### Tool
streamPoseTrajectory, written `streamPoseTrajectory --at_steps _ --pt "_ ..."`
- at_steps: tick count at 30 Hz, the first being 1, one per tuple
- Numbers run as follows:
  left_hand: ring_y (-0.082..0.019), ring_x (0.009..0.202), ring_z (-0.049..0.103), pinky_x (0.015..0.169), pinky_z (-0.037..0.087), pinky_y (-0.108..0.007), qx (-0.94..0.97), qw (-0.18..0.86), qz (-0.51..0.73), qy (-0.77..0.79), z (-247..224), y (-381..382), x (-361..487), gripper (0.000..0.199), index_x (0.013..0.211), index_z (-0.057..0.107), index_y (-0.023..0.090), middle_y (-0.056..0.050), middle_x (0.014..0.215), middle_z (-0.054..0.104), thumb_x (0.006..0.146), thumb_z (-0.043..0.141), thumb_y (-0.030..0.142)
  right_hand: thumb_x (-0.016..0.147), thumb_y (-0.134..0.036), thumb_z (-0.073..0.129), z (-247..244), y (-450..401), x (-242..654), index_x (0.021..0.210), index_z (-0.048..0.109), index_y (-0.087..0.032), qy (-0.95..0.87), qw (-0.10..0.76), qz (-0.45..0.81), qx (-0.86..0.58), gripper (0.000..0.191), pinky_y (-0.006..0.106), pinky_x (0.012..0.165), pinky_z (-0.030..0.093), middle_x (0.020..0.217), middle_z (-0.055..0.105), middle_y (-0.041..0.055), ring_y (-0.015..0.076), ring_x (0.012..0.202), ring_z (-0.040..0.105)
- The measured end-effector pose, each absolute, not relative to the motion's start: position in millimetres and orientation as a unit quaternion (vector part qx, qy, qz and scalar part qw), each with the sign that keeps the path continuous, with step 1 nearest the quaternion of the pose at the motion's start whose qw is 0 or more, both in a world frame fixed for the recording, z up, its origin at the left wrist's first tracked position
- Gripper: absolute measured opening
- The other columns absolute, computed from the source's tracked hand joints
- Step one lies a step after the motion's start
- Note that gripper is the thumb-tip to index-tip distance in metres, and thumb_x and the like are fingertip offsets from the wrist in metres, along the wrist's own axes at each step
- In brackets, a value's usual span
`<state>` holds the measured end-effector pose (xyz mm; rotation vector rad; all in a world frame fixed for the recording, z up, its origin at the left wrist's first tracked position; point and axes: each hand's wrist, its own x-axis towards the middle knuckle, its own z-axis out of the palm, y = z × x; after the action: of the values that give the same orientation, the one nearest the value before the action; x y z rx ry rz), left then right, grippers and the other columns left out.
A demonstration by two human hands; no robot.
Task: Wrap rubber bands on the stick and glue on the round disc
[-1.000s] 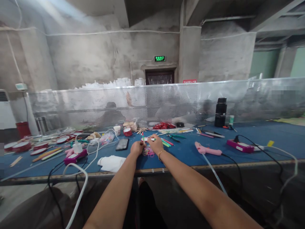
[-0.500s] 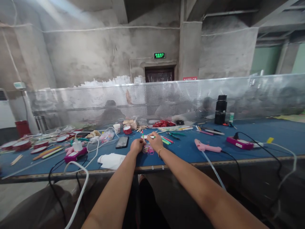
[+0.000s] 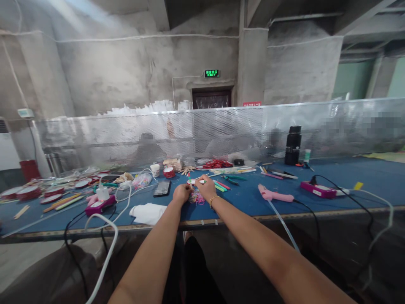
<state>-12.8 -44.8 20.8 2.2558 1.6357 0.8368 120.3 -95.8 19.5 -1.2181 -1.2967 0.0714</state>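
My left hand (image 3: 182, 194) is closed around a slim upright stick with a red and green top (image 3: 189, 177). My right hand (image 3: 207, 188) grips a white marker (image 3: 198, 182) with a green end, held nearly level, its left end close to the stick. Below and between both hands lies a loose pile of colourful rubber bands (image 3: 197, 198). Several bright markers (image 3: 222, 186) rest just right of my right hand. Fine detail at the fingertips is too small to make out.
A phone (image 3: 162, 188) and a white cloth (image 3: 148, 213) lie to the left. Green-handled pliers (image 3: 232, 179) are beyond the markers. Further right are a pink glue gun (image 3: 276, 194), a purple power strip (image 3: 318, 189) and a black bottle (image 3: 292, 145). Cables (image 3: 117, 236) hang over the front edge.
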Motion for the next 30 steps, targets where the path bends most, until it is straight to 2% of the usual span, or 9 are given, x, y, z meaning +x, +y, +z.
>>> streamPoseTrajectory --at_steps 30 --pt "-0.013 0.07 0.059 0.058 0.034 -0.022 0.77 0.126 0.286 0.556 18.3 -42.7 -14.3 0.02 0.087 0.075 0.021 -0.003 0.078 0.071 0.079 0.062 0.034 0.073 -0.033 0.053 20.5 -97.2 120.2 0.064 0.055 -0.022 -0.55 0.626 0.021 -0.552 0.014 0.025 0.065 0.039 0.067 0.063 -0.0015 0.016 0.067 0.056"
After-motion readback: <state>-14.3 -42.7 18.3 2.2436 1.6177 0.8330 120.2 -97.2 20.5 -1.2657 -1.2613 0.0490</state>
